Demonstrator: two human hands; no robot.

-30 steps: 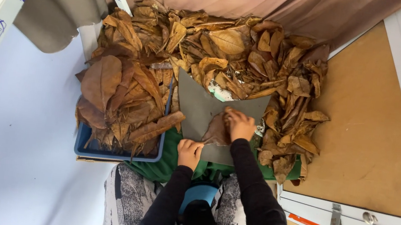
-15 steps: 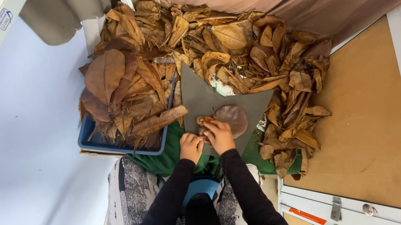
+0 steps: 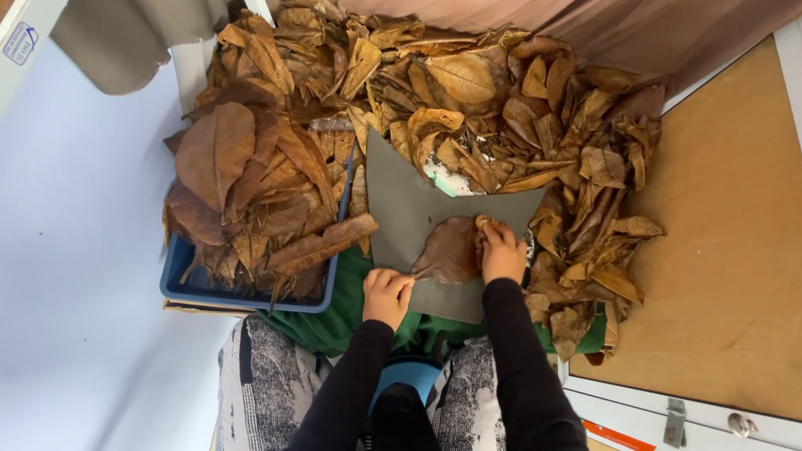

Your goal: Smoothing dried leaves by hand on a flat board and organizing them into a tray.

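Right hand (image 3: 502, 252) has slid right, fingers flat, pressing the leaf (image 3: 448, 251) onto the grey board (image 3: 403, 206); left hand (image 3: 385, 294) fisted at near edge, grip unclear.

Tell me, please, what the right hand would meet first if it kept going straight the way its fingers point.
The right hand rests on the grey sheet, fingers pointing away from the body. Going straight on, it would probably cross the sheet's top edge and meet the heap of dry brown leaves just beyond, though depth is hard to judge.

Wearing snug black long sleeves down to both wrists; left hand (image 3: 386, 295) and right hand (image 3: 501, 254) bare. Sporting black-and-white speckled patterned trousers.
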